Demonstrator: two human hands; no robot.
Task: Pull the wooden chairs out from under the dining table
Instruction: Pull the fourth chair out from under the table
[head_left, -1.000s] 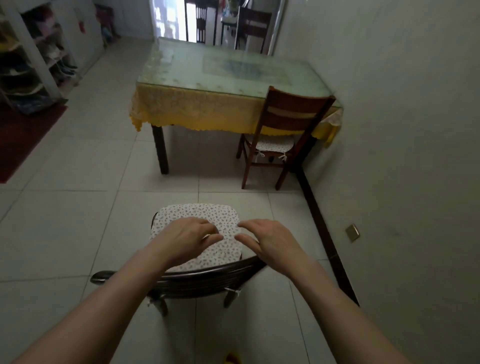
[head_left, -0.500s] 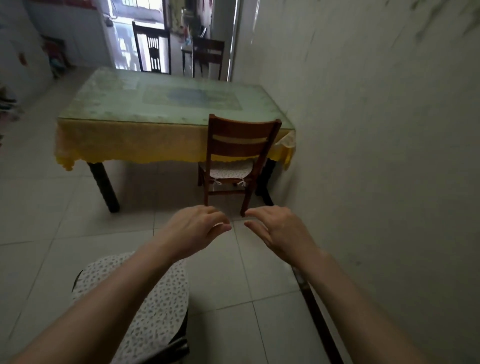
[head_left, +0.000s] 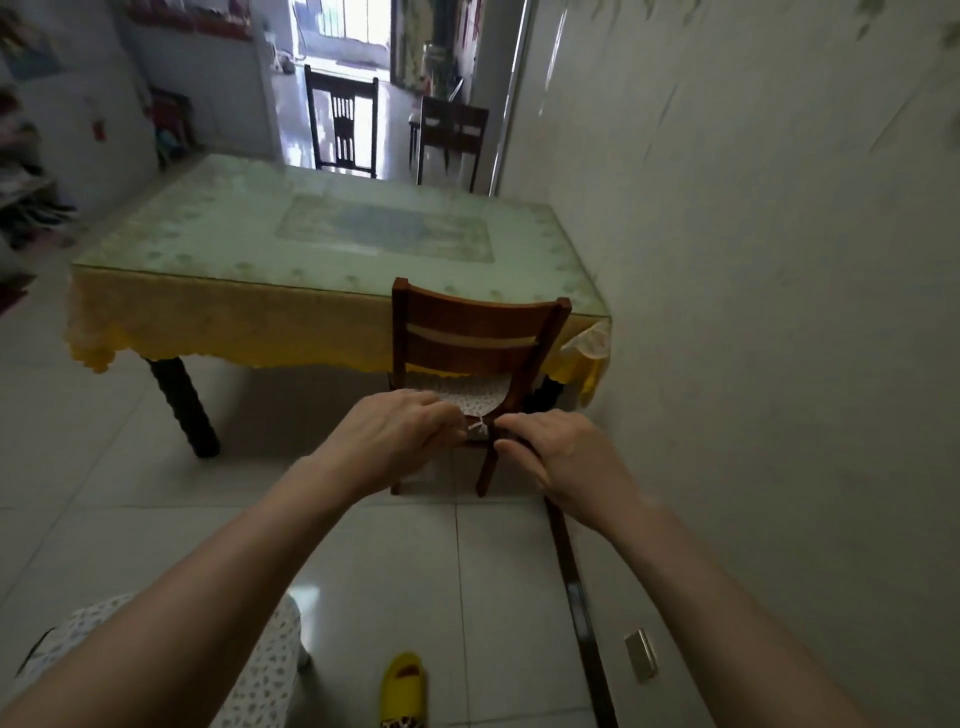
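Observation:
A brown wooden chair (head_left: 475, 336) with a dotted seat cushion is tucked under the near right end of the dining table (head_left: 218, 317), which has a glass top over a yellow cloth. Both my arms reach toward it. My left hand (head_left: 396, 437) and my right hand (head_left: 563, 460) hover side by side in front of the chair's seat, fingers loosely curled, holding nothing. I cannot tell whether they touch the chair. Another chair's dotted cushion (head_left: 249, 670) shows at the bottom left, away from the table.
Two dark chairs (head_left: 343, 124) (head_left: 453, 136) stand at the table's far side by a bright doorway. A wall (head_left: 753, 312) runs close along the right with a dark floor strip (head_left: 574, 582). My foot in a yellow slipper (head_left: 402, 688) is on the tiles. Shelves (head_left: 21, 171) stand at the left.
I have turned from the chair with the dotted cushion, now at the bottom left, and come closer to the chair at the table. Both hands moved forward with me, empty.

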